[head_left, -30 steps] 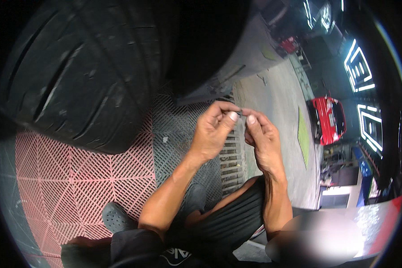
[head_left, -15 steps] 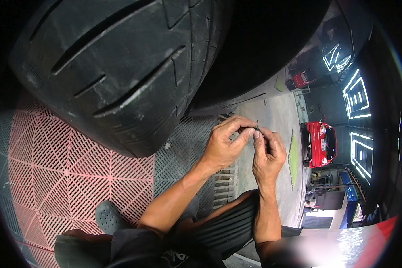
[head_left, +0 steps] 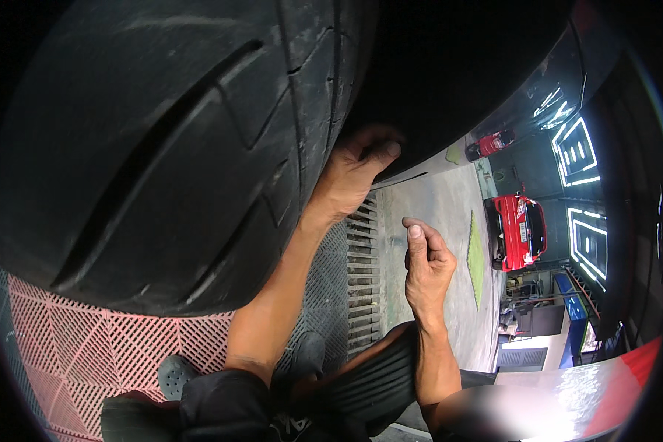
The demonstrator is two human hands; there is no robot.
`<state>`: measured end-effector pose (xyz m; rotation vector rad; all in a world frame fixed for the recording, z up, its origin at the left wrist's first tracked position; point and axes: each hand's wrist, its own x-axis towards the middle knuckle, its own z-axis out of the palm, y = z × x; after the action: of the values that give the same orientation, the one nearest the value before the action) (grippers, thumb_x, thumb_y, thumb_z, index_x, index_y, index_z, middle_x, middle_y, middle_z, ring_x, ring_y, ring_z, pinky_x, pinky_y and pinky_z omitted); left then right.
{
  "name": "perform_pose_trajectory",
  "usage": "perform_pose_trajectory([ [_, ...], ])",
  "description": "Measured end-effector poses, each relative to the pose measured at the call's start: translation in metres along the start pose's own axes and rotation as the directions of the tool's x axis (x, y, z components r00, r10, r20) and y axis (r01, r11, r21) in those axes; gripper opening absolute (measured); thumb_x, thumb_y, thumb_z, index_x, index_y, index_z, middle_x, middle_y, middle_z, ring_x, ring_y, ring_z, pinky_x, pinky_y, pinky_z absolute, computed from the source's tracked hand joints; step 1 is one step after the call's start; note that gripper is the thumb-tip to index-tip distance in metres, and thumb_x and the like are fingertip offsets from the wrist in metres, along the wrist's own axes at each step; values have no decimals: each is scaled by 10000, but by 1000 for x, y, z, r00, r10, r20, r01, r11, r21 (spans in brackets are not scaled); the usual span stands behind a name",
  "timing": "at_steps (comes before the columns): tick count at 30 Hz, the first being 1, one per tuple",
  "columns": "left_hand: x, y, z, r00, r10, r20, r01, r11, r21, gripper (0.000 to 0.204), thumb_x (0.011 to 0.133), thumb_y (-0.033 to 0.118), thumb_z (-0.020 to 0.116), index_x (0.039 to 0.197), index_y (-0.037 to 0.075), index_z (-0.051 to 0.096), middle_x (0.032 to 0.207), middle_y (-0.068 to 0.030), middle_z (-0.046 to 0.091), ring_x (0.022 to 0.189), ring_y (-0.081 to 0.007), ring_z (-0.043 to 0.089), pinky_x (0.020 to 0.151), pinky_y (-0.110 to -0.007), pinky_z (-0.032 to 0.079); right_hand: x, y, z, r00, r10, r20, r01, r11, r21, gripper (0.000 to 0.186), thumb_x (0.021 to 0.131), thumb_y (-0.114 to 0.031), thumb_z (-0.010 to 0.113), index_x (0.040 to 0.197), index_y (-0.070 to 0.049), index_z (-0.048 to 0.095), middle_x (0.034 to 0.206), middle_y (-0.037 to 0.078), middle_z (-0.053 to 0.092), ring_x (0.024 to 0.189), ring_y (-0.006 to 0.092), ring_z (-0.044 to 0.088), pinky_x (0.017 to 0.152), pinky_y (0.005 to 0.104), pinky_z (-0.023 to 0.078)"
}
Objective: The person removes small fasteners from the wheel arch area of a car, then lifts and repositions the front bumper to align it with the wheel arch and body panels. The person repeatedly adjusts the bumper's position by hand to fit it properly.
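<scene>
Half in shadow: the left hand (head_left: 350, 175) beside the tyre (head_left: 162, 162)

From where I stand, the big black tyre fills the person's left, its grooved tread close by the reaching wrist. That left hand goes past the tread into the dark wheel arch (head_left: 449, 81), fingers curled; shadow covers the fingertips, so I cannot tell how far its grip is open or whether it has hold of anything. The right hand (head_left: 429, 261) hangs apart in the light, thumb close along a bent forefinger (anything pinched there would be tiny, and I cannot make it out).

To reach well here, I would keep the wrist loose, feel ahead with the fingertips before pressing, and hold the knuckles off the tread. A lamp would probably help, since the arch swallows the light. Best keep the right hand clear of the slotted grate (head_left: 362, 269), where something small could drop through.
</scene>
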<state>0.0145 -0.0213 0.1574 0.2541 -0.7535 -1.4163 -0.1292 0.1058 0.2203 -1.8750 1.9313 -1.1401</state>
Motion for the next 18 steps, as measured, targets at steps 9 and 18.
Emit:
perform_pose_trajectory([
  [9, 16, 2, -11, 987, -43, 152, 48, 998, -31, 285, 1019, 297, 716, 1204, 80, 714, 1121, -36, 697, 1063, -153, 602, 1017, -324, 463, -2, 4, -6, 999, 34, 0, -34, 999, 13, 287, 1075, -263, 672, 1159, -5, 765, 668, -98, 475, 553, 12, 356, 495, 220, 246],
  [18, 17, 4, -10, 979, -56, 195, 74, 994, -85, 248, 1020, 161, 707, 1238, 43, 695, 1144, -31, 673, 1055, -126, 588, 988, -267, 460, -4, 9, -19, 998, 68, -9, -67, 998, 13, 292, 1073, -270, 676, 1148, -2, 766, 665, -96, 472, 553, 14, 355, 494, 226, 247],
])
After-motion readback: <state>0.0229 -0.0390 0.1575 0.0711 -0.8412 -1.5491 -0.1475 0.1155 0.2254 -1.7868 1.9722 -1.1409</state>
